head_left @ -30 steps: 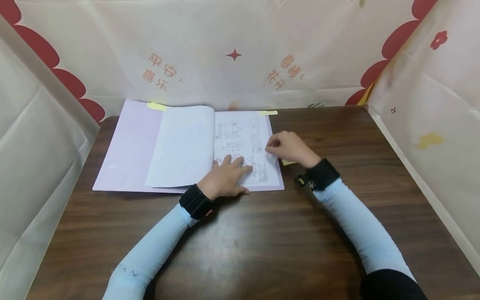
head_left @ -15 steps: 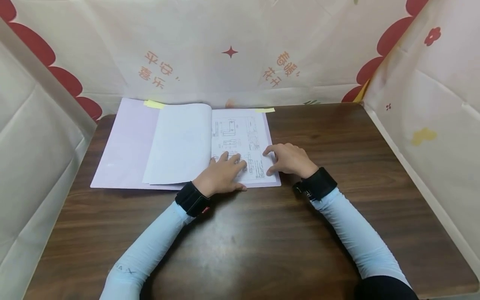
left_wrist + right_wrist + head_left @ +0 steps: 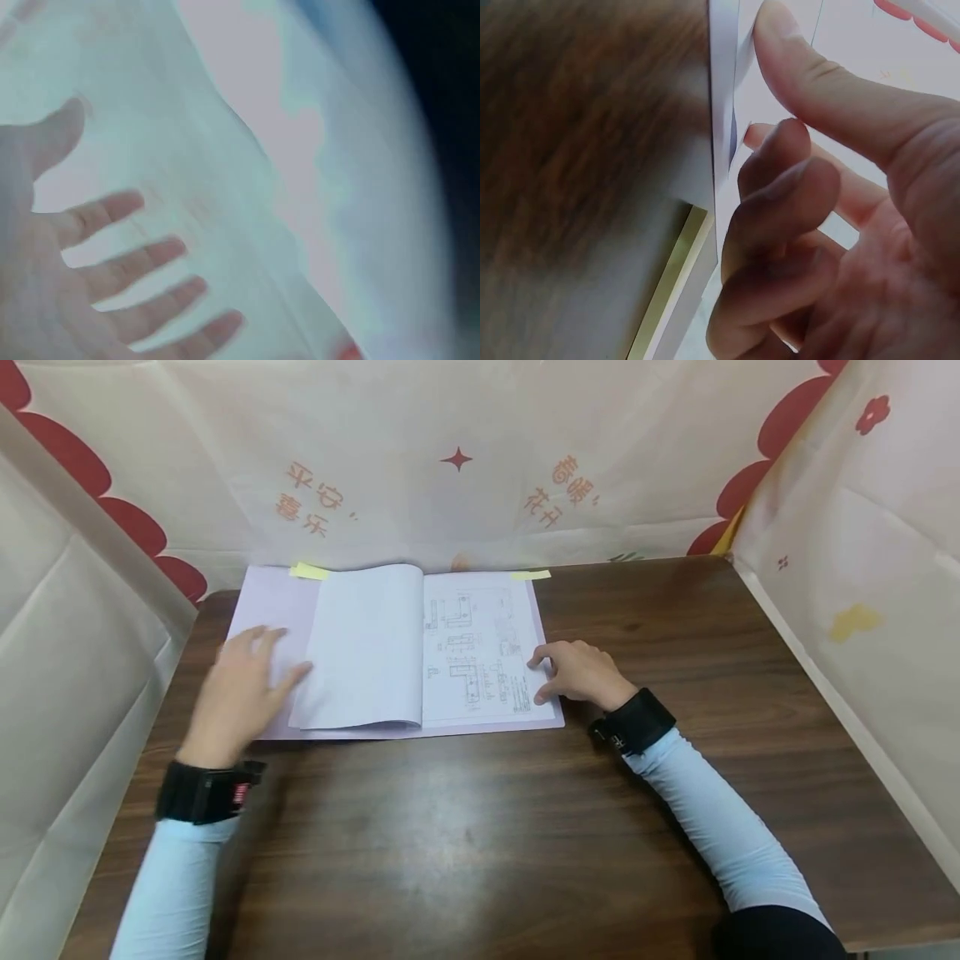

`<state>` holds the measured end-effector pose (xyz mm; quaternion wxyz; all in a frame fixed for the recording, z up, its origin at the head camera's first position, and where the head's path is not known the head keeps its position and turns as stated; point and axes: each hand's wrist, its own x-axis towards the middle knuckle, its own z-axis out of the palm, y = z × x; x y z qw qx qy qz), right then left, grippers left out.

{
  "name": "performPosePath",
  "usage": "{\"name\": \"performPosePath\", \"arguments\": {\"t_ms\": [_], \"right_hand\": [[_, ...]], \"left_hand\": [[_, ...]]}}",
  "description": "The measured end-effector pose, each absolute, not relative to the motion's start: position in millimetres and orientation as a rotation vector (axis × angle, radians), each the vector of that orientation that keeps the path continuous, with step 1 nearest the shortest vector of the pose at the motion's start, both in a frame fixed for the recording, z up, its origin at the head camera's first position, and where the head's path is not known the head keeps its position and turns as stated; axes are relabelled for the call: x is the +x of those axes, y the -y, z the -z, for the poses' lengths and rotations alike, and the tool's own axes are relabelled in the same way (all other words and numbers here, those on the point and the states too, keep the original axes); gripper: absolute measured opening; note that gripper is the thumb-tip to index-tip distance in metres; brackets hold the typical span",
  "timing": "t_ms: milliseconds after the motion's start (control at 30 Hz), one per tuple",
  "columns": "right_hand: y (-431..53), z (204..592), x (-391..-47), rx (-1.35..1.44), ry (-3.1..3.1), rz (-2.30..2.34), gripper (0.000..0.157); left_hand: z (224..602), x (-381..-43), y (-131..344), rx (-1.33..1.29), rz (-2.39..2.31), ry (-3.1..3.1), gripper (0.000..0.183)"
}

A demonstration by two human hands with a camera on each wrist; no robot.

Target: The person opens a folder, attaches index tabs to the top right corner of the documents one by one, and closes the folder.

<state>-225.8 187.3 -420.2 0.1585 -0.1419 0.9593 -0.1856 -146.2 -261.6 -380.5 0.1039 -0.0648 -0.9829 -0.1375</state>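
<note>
A lilac folder (image 3: 273, 597) lies spread flat on the table near the back, with a blank white page (image 3: 367, 647) turned over to its left side. On the right side shows a page of technical drawings (image 3: 480, 618). My left hand (image 3: 240, 689) is over the folder's left part, fingers spread, blurred in the head view; the left wrist view shows the hand (image 3: 90, 262) holding nothing. My right hand (image 3: 585, 675) rests at the drawing page's right edge, thumb and index fingertip apart on the paper. In the right wrist view the other fingers (image 3: 780, 202) are bent beside the edge.
Yellow sticky tabs stick out at the top, one on the left (image 3: 309, 572) and one on the right (image 3: 531, 575). Another yellow tab (image 3: 667, 285) shows by the right edge in the right wrist view. A printed cream curtain (image 3: 457, 510) stands behind the brown table (image 3: 465, 843).
My left hand has lifted off the drawing page and moved left over the folder's left side. The right hand has lowered slightly, its thumb and index finger spreading onto the page edge.
</note>
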Motion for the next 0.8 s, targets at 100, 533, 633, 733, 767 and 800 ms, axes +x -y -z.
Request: {"name": "performPosePath", "arguments": {"t_ms": [100, 533, 633, 733, 767, 800], "right_hand": [[-189, 419, -227, -0.407, -2.721, 0.526, 0.057], [-188, 419, -228, -0.441, -2.700, 0.543, 0.057], [-189, 419, -229, -0.451, -2.701, 0.540, 0.057], [-190, 420, -230, -0.462, -2.693, 0.552, 0.058], [-190, 420, -231, -0.462, -2.693, 0.555, 0.058], [-190, 421, -231, -0.463, -2.688, 0.560, 0.058]], "left_hand": [[389, -138, 307, 0.102, 0.463, 3.025, 0.082], [378, -114, 329, 0.198, 0.945, 2.764, 0.073], [354, -112, 308, 0.096, 0.984, 2.610, 0.068], [334, -114, 283, -0.012, 1.036, 2.450, 0.060], [329, -115, 275, -0.052, 1.051, 2.401, 0.059], [326, -117, 265, -0.091, 1.064, 2.358, 0.060]]}}
